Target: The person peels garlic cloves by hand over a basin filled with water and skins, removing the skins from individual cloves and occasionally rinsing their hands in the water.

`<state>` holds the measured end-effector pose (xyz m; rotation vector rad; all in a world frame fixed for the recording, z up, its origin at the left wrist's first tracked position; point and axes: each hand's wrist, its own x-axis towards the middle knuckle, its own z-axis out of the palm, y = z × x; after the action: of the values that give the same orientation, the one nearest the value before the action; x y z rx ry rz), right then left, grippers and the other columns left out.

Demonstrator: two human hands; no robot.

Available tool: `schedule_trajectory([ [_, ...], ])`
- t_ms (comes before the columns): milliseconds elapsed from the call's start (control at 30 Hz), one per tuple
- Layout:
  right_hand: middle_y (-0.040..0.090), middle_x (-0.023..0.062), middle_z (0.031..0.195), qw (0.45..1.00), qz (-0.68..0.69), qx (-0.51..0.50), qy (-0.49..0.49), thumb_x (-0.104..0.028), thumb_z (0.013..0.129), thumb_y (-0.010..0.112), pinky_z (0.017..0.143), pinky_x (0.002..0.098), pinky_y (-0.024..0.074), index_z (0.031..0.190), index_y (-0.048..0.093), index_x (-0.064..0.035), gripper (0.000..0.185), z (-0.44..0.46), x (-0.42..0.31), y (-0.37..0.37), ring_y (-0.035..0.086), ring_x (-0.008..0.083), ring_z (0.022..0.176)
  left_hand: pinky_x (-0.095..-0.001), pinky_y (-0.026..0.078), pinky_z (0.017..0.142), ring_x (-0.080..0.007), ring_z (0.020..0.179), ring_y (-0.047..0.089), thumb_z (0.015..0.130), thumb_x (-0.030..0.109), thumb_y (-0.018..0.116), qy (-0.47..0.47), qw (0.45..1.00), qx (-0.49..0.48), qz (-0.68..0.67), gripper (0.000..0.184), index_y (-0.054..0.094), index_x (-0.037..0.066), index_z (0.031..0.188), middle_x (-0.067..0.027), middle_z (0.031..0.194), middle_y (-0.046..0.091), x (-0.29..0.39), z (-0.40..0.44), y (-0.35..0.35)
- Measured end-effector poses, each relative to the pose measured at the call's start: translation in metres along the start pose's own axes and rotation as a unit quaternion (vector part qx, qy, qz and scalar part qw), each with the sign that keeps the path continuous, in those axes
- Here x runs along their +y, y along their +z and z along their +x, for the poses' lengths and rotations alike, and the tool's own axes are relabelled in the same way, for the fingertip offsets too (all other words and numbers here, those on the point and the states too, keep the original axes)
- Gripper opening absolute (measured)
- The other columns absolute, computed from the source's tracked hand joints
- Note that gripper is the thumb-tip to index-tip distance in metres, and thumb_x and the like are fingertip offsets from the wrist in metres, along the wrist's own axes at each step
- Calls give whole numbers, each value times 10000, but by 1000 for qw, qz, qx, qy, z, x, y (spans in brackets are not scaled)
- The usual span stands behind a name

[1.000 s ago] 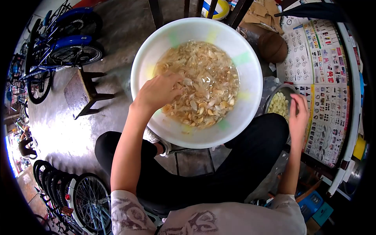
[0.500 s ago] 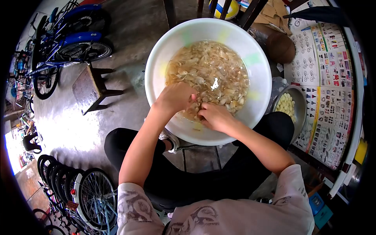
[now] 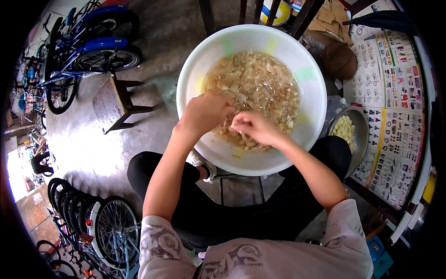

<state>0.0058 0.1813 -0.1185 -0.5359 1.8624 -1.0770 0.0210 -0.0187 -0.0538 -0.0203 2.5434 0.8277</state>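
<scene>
A large white basin (image 3: 195, 65) holds brownish water with garlic cloves and loose papery skins (image 3: 253, 79) floating in it. Over the near side of this water my left hand (image 3: 204, 111) is closed, its fingers curled and mostly hidden from above. Close to its right, my right hand (image 3: 258, 128) is pinched at the fingertips, just above the surface. Whatever sits between the fingers of either hand is too small or too covered to make out. To the right of the basin, a metal bowl (image 3: 362, 135) contains peeled garlic cloves (image 3: 344, 130).
The basin stands between my knees. A small wooden stool (image 3: 111, 104) is on the floor to the left, with blue bicycles (image 3: 102, 51) behind it. Nearer, a row of wheels (image 3: 116, 232) stands. A brown ball (image 3: 339, 60) and a printed poster board (image 3: 390, 116) are at right.
My right hand has lifted slightly out of the water and its fingertips have come up nearer the left hand. The left hand stays closed. The whole view has shifted a little.
</scene>
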Motion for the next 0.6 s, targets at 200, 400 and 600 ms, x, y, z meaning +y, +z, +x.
schedule_trajectory([
  [200,704,38,1095,927,372,40,-7,-123,963,653,819,247,502,1174,669,-4,244,-4,-12,-28,622,80,980,-327,535,796,-227,897,672,896,82,656,99,963,121,-219,204,687,17,1087,-119,1048,680,6,9,9],
  [400,691,112,1062,896,413,161,-41,-61,974,615,842,260,559,1181,628,61,241,-4,-14,-24,668,148,954,-318,549,800,-163,949,660,860,74,722,110,935,164,-294,247,693,20,1099,-82,1093,676,17,7,21],
  [600,690,150,1024,880,420,216,-50,-58,978,605,866,276,588,1128,617,96,215,-6,-20,-30,705,201,909,-299,560,799,-164,965,679,849,46,735,54,939,169,-294,306,675,35,1150,-86,1097,683,27,5,17],
])
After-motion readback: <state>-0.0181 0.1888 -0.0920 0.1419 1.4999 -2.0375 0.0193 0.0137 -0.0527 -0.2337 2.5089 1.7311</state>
